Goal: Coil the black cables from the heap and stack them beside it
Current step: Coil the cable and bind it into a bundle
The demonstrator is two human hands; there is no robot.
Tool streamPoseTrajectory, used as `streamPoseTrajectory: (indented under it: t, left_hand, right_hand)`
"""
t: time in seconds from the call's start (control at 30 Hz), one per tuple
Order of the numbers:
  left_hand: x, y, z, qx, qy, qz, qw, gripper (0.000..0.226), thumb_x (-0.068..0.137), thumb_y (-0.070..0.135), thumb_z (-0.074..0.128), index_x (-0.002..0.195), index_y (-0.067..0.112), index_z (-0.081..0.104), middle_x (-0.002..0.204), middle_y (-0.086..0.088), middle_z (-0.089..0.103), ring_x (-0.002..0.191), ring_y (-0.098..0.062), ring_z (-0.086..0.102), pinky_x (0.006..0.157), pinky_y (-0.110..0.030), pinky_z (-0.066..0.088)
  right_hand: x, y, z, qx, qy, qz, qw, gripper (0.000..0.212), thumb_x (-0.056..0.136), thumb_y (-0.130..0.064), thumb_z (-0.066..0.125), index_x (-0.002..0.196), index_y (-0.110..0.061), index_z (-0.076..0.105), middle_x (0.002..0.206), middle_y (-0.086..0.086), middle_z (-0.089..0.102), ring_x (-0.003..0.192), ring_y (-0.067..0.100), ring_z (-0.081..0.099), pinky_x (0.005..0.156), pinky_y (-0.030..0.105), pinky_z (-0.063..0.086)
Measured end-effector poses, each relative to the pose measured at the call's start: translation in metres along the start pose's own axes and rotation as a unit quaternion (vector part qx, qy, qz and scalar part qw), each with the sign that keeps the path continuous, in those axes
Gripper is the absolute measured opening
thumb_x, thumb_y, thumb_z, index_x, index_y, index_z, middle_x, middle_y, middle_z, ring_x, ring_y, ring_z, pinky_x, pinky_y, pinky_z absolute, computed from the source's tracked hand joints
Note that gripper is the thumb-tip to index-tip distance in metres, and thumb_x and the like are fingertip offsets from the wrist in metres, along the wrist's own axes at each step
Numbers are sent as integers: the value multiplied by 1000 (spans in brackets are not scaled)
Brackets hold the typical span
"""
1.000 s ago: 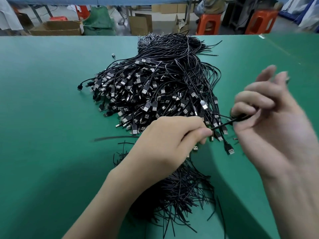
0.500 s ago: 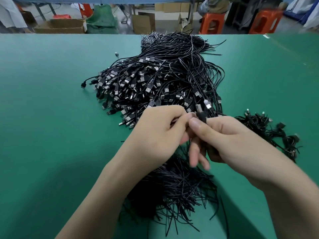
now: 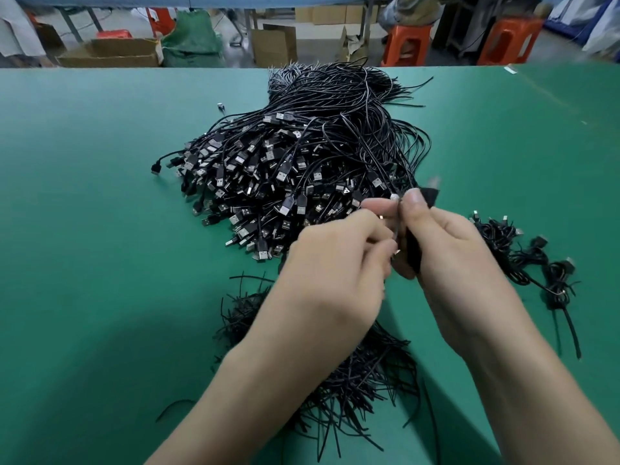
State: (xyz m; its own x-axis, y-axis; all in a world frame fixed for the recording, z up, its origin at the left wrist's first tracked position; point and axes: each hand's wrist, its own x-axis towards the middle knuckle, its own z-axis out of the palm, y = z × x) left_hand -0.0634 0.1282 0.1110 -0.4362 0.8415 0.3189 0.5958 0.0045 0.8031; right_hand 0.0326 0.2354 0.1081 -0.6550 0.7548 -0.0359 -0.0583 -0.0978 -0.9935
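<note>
Green matting covers the counter (image 3: 100,263), and on the near side of the heap (image 3: 302,169) lies a scatter of short black ties (image 3: 352,380), partly under the forearms. Above it the two hands have come together. A second ago the right hand (image 3: 449,250) was lifted off to the heap's right with a cable looped round its fingers. Now it holds that cable (image 3: 411,245) gathered into a tight bundle at the heap's near edge, its grip clenched round the loops, while the left hand (image 3: 335,263) pinches at the same bundle with curled fingers. By my judgement the winding is done and the binding is under way; the fingers are too blurred to tell whether a tie is on. Right of the heap, the stack of coiled cables (image 3: 523,260) awaits this one. Little blocks that path, though strands trailing from the heap could snag. Beyond the heap's far side stand orange stools (image 3: 407,45) and cardboard boxes (image 3: 110,52).
</note>
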Motion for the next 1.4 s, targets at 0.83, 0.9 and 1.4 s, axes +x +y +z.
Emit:
streamPoseTrajectory:
  t: [0.83, 0.9, 1.4]
  left_hand:
    - [16, -16, -47, -229, -86, 46, 968, 20, 95, 26, 58, 108, 24, 72, 90, 18, 78, 95, 3, 71, 90, -15, 52]
    - [17, -18, -49, -252, -78, 35, 964, 19, 89, 28, 63, 103, 21, 74, 85, 14, 78, 87, 2, 71, 84, -15, 53]
    - [18, -28, -43, -321, -78, 20, 944, 15, 92, 13, 64, 99, 8, 76, 83, -2, 73, 80, -6, 69, 78, -16, 54]
  right_hand:
    - [-16, -13, 12, 166, -325, 21, 931, 34, 101, -40, 43, 72, -24, 51, 60, -9, 28, 51, 10, 24, 47, 21, 26]
    - [-15, -11, 11, 186, -359, 41, 914, 34, 103, -39, 42, 74, -22, 50, 62, -9, 28, 52, 11, 24, 48, 23, 26]
    - [-7, -4, 1, 266, -433, 81, 857, 28, 106, -22, 40, 108, -4, 62, 70, -4, 32, 63, 10, 36, 58, 23, 38]
